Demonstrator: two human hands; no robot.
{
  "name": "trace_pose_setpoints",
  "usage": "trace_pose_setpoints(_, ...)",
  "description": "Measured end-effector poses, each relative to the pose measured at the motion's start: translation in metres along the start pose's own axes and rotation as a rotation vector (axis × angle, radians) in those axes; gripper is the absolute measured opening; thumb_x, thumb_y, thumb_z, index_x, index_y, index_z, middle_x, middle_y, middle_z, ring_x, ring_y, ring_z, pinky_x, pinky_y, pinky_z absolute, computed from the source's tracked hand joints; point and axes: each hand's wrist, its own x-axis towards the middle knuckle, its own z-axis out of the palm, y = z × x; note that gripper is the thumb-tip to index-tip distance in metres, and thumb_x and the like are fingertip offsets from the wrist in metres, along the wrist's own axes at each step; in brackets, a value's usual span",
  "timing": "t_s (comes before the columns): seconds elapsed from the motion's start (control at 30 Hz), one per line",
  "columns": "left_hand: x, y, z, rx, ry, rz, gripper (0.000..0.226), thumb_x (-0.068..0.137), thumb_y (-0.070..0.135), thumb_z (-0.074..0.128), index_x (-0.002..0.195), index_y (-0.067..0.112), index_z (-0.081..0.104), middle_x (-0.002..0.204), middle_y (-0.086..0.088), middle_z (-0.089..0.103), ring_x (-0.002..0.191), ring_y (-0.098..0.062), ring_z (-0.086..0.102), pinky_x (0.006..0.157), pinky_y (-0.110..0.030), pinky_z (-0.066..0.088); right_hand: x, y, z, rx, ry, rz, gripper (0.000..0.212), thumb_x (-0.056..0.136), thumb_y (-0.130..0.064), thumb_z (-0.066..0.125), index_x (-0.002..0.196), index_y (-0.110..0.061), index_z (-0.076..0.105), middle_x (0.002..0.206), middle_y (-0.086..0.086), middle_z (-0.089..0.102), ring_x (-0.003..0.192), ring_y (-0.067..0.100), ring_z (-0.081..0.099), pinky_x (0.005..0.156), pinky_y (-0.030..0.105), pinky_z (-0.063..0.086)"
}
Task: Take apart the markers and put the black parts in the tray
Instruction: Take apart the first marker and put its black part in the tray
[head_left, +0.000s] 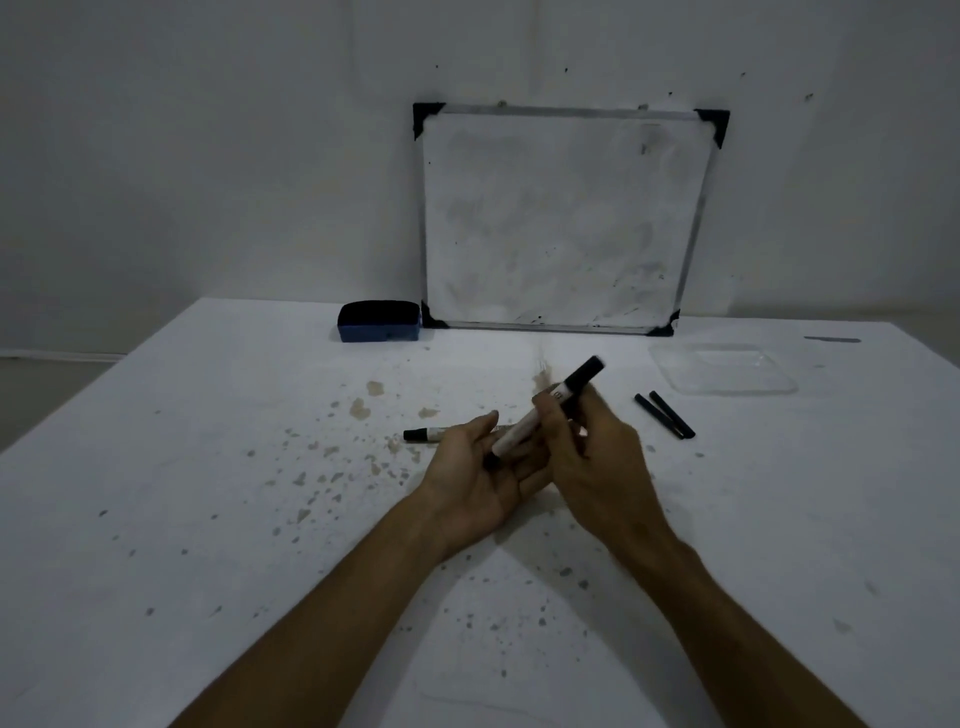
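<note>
A white marker with a black cap (550, 405) is held slanted above the table, cap end pointing up and to the right. My right hand (597, 457) grips its middle. My left hand (478, 467) lies palm up beneath the marker's lower end, fingers spread. A second marker (423, 434) lies on the table behind my left hand, its black cap pointing left, the rest of it hidden. Two black stick-shaped parts (665, 414) rest side by side on the table to the right. The clear plastic tray (727, 370) sits beyond them at the right rear and looks bare inside.
A small whiteboard (561, 218) leans against the wall at the back. A blue eraser with a black pad (379, 321) stands to its left. The white table (208, 467) is speckled with brownish stains around the middle.
</note>
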Motion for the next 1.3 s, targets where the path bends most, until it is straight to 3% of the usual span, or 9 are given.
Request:
trace_pose_setpoints(0.1,0.001,-0.001,-0.002,0.033,0.002,0.003,0.051,0.108,0.032,0.037,0.11,-0.008,0.068,0.095,-0.02,0.071,0.076,-0.026,0.07,0.063,-0.035,0.063,-0.006,-0.001,0.0,0.069,0.046,-0.053,0.023,0.103,-0.036,0.049,0.112,-0.018,0.06,0.087,-0.006,0.073,0.074,0.003,0.074,0.064,0.018,0.06)
trace_pose_setpoints(0.17,0.001,0.001,-0.002,0.046,-0.007,-0.004,0.052,0.107,0.032,0.039,0.096,-0.003,0.075,0.07,-0.01,0.06,0.056,-0.017,0.056,0.052,-0.028,0.057,-0.012,0.004,0.007,-0.081,-0.089,-0.079,0.022,0.104,-0.036,0.05,0.115,-0.018,0.059,0.088,-0.006,0.074,0.074,0.002,0.074,0.065,0.021,0.062)
trace_pose_setpoints(0.47,-0.001,0.004,-0.002,0.126,-0.056,-0.013,0.05,0.106,0.029,0.043,0.128,-0.009,0.065,0.122,-0.026,0.07,0.108,-0.035,0.073,0.086,-0.044,0.063,-0.001,-0.001,-0.003,0.051,0.08,-0.055,0.02,0.105,-0.03,0.053,0.111,-0.013,0.064,0.091,-0.003,0.074,0.073,0.003,0.074,0.062,0.015,0.058)
trace_pose_setpoints(0.57,-0.005,0.006,0.002,0.3,-0.035,-0.015,0.043,0.105,0.028,0.047,0.107,-0.002,0.077,0.097,-0.018,0.074,0.076,-0.025,0.073,0.065,-0.032,0.061,0.003,0.001,-0.007,0.103,0.141,0.026,0.023,0.104,-0.034,0.054,0.105,-0.016,0.067,0.082,-0.01,0.072,0.067,0.004,0.071,0.058,0.019,0.057)
trace_pose_setpoints(0.7,-0.003,0.012,-0.001,0.465,-0.103,-0.029,0.039,0.106,0.03,0.045,0.109,0.003,0.072,0.061,0.002,0.035,0.053,-0.01,0.018,0.047,-0.021,0.018,0.012,0.009,-0.017,0.249,0.216,0.153,0.024,0.104,-0.038,0.055,0.094,-0.019,0.067,0.074,-0.005,0.065,0.052,0.002,0.051,0.05,0.018,0.04)
trace_pose_setpoints(0.87,0.0,0.023,-0.013,0.683,-0.089,0.168,0.034,0.107,0.027,0.051,0.112,0.004,0.075,0.064,0.002,0.045,0.052,-0.009,0.033,0.049,-0.023,0.028,0.024,0.022,-0.04,0.541,0.305,0.356,0.022,0.099,-0.027,0.066,0.097,-0.008,0.076,0.072,-0.003,0.063,0.06,0.011,0.047,0.053,0.026,0.041)
trace_pose_setpoints(1.03,0.0,0.023,-0.022,1.087,0.059,0.565,0.017,0.103,0.024,0.061,0.109,0.025,0.077,0.076,0.006,0.072,0.067,-0.014,0.06,0.061,-0.031,0.051,0.029,0.041,-0.063,0.223,0.289,0.27,0.015,0.089,-0.021,0.078,0.1,-0.012,0.074,0.087,0.009,0.079,0.072,0.022,0.075,0.064,0.035,0.06)
trace_pose_setpoints(1.2,-0.003,0.01,-0.023,1.407,0.06,0.9,0.02,0.099,0.027,0.068,0.117,0.022,0.075,0.097,0.016,0.078,0.089,0.001,0.071,0.081,-0.018,0.058,0.024,0.06,-0.068,-0.239,0.147,0.254,0.022,0.08,-0.03,0.086,0.097,-0.02,0.077,0.088,-0.004,0.078,0.075,0.008,0.075,0.065,0.024,0.062)
trace_pose_setpoints(1.3,-0.002,0.003,-0.026,1.496,-0.006,0.912,0.025,0.097,0.028,0.07,0.12,0.019,0.075,0.105,0.007,0.079,0.095,-0.007,0.075,0.089,-0.029,0.061,0.02,0.069,-0.064,-0.434,0.077,0.161,0.025,0.086,-0.03,0.08,0.107,-0.016,0.078,0.099,-0.002,0.079,0.087,0.007,0.072,0.08,0.016,0.055)
